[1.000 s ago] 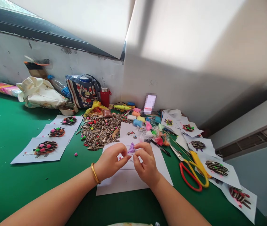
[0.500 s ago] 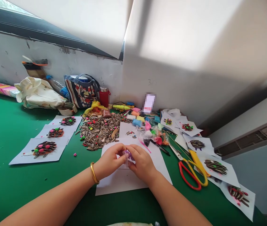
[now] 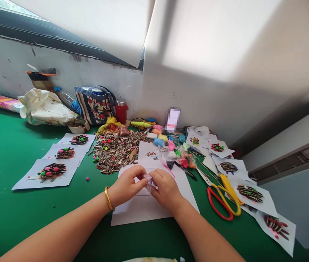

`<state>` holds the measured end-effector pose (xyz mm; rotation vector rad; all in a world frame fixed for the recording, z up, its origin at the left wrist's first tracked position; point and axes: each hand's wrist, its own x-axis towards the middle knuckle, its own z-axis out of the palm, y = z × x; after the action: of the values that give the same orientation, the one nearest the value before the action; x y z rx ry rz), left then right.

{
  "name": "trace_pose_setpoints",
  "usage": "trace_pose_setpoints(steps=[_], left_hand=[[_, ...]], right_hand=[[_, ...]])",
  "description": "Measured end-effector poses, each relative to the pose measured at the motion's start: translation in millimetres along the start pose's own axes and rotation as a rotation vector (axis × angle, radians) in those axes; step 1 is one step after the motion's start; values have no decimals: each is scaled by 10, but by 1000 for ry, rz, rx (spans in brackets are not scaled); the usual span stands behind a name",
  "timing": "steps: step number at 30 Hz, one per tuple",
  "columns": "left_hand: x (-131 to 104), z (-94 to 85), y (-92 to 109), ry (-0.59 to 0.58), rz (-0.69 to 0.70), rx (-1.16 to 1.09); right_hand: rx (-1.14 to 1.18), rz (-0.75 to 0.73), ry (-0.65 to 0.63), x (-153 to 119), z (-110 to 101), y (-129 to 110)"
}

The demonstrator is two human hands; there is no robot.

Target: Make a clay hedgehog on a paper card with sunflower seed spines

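Between both hands is a small clear plastic bag (image 3: 150,183) with something purple inside, partly hidden by the fingers. My left hand (image 3: 131,185), with a gold bangle at the wrist, pinches the bag's left side. On its other side, my right hand (image 3: 166,190) is closed on the bag. White paper sheets (image 3: 132,210) lie beneath both hands on the green table. Past my left hand spreads a heap of striped sunflower seeds (image 3: 113,153) dotted with small coloured balls. Bagged lumps of coloured clay (image 3: 171,145) lie beyond my right hand.
Scissors (image 3: 222,202) with red and yellow handles lie to the right, near a black pen (image 3: 188,173). Seed hedgehog pictures on paper stand in rows at left (image 3: 34,180) and right (image 3: 255,203). Along the wall are a striped bag (image 3: 96,107), a red bottle (image 3: 121,112) and a phone (image 3: 173,119).
The fingers have shifted slightly on the bag, and more of its clear plastic shows between the hands. The purple content is less visible. Things on the table stay in place.
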<state>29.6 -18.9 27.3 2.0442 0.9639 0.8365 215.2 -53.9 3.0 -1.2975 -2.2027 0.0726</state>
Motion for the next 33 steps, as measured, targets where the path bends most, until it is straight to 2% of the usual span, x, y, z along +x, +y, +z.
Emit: trace_pose_setpoints(steps=[8, 18, 26, 33], left_hand=[[28, -8, -25, -109, -95, -191], [32, -11, -14, -72, -69, -88], [44, 35, -11, -65, -226, -60], [8, 46, -18, -34, -234, 81]], right_hand=[[52, -23, 8, -8, -42, -31], [139, -44, 95, 25, -64, -13], [102, -107, 74, 21, -16, -42], [18, -149, 73, 14, 17, -89]])
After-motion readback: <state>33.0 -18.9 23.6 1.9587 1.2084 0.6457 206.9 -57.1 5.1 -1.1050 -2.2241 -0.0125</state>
